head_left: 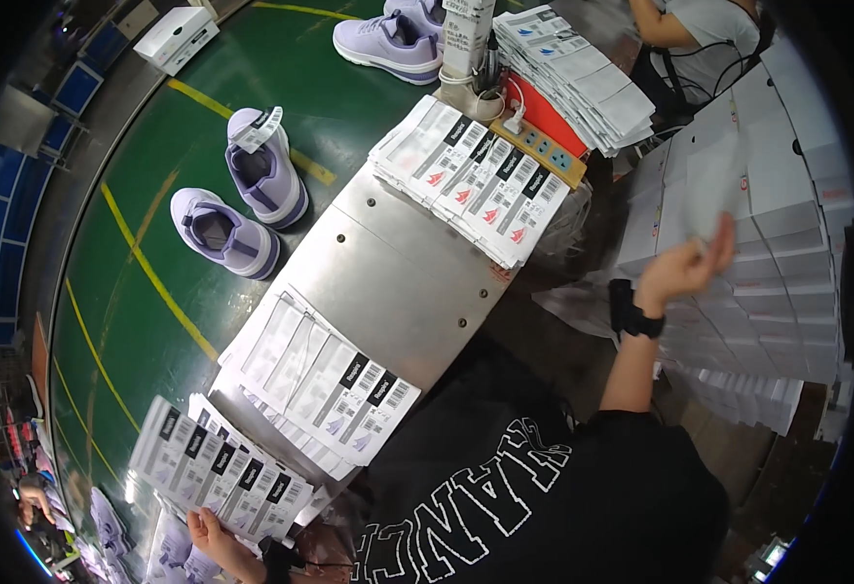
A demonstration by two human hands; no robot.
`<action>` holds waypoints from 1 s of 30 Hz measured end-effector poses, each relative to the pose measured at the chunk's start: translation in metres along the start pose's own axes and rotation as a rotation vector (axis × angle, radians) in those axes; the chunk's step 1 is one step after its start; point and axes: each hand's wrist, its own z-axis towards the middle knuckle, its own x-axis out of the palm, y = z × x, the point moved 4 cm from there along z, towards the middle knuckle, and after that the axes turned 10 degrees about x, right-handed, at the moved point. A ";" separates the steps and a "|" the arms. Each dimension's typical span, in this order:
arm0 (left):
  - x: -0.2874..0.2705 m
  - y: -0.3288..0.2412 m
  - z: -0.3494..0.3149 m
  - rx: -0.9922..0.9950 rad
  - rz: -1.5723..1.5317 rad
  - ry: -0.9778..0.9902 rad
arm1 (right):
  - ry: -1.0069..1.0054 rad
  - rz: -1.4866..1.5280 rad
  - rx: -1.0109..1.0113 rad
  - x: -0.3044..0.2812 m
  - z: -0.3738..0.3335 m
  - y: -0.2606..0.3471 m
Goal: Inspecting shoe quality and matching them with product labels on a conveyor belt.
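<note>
At the lower left, my left hand is closed on the edge of a label sheet, a white sheet with a row of black-headed barcode stickers. Beneath and beside this sheet lie more label sheets in a stack on the metal plate. My right hand, with a black band at the wrist, is out to the right in front of stacked white boxes. Motion smears its fingers. A pale, blurred sheet-like shape shows at the fingertips; I cannot tell whether they grip it.
A pair of lilac sneakers, one with a tag, stands on the green belt; more sneakers stand farther off. Another label stack lies beside a power strip and post. White boxes rise at right. A person sits behind.
</note>
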 end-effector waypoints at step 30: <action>-0.334 0.040 0.017 -0.558 1.307 -0.386 | 0.825 -0.377 0.754 0.035 -0.118 -0.284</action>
